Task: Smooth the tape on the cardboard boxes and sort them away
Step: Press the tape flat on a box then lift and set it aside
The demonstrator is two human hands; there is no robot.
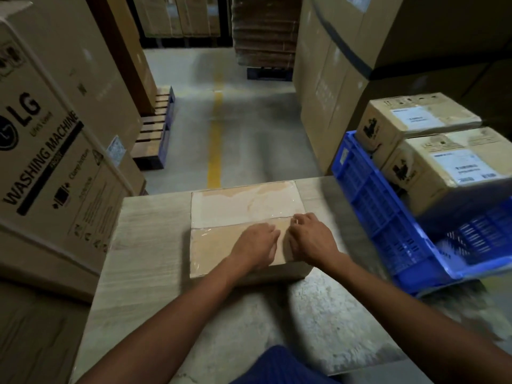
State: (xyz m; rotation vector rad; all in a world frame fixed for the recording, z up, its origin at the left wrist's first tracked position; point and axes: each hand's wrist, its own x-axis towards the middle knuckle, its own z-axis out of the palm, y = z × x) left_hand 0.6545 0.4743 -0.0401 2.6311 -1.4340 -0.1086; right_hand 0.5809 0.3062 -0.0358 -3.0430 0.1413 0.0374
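A flat cardboard box (221, 217) lies on the wooden table (146, 245) in front of me, its top covered with clear tape along the centre seam. My left hand (256, 245) presses flat on the near half of the box top, right of the middle. My right hand (310, 238) rests beside it on the tape near the right end of the seam, fingers bent downward onto the surface. The two hands are almost touching.
A blue plastic crate (388, 217) stands at the table's right, with two labelled cardboard boxes (443, 167) stacked beyond it. A large washing machine carton (55, 151) stands at the left. Tall cartons, pallets and a yellow floor line lie ahead.
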